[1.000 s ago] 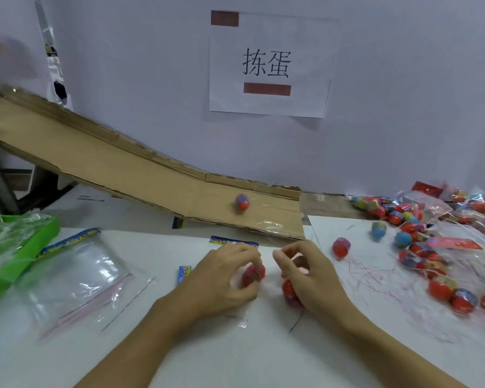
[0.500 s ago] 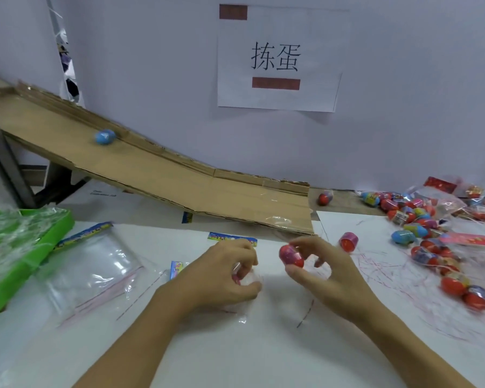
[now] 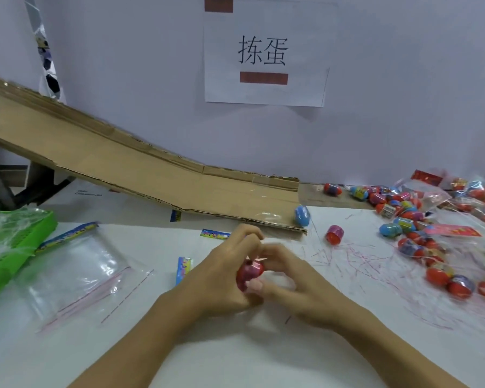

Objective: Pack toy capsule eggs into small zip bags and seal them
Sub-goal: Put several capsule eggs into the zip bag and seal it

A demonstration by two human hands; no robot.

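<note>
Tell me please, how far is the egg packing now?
Done: filled bags lie at the far right. In hand: the left hand and right hand work together on a red egg; any bag there is unclear. Left: loose eggs on the right, empty zip bags on the left.

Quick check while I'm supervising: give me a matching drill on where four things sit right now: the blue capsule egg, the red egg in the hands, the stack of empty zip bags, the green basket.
Things:
1. blue capsule egg
2. red capsule egg
3. empty zip bags
4. green basket

Places:
A. far left edge of the table
B. foot of the cardboard ramp
C. between the left hand and right hand
D. flat on the table, just right of the basket

Pairs: 1-B, 2-C, 3-D, 4-A
</note>
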